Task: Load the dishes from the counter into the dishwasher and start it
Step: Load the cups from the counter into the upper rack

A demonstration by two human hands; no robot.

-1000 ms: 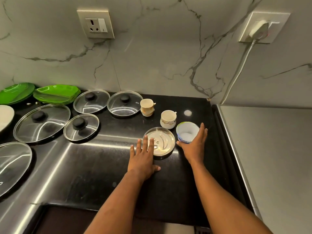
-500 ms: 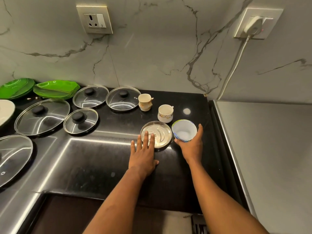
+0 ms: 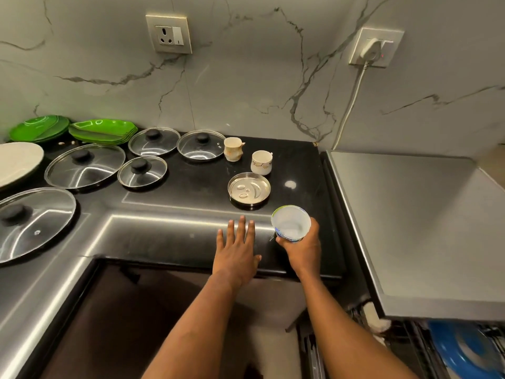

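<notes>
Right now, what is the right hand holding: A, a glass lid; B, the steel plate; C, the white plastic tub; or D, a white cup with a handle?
C: the right hand grips the white plastic tub round its side, while the left hand is flat and holds nothing.

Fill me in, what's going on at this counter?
A person is clearing dishes off a black counter. The right hand grips a white plastic tub near the counter's front edge. The left hand is open beside it, fingers straight, holding nothing. A small steel plate, two cups, five glass lids, green plates and a white plate sit on the counter. The dishwasher rack shows at lower right with something blue inside.
</notes>
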